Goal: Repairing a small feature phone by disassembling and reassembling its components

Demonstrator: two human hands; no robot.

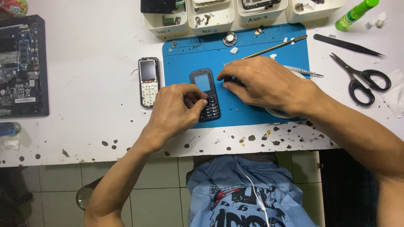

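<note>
Two phones: your left hand [179, 107] pinches the black keypad phone [205, 95] on the blue mat [252, 46]; your right hand [261, 82] grips its top edge; the opened phone [149, 82] lies left, off-mat; bare tabletop [92, 63] beyond.

A small black bar-shaped keypad phone [205, 95] lay flat — screen up (pale blue, unlit) — on the blue mat's lower left.

two small black keypad phones [205, 94] are seen, four white plastic trays [166, 26], one black-handled pair of scissors [360, 80], one green plastic bottle [356, 14], and two bare hands [176, 110].
</note>
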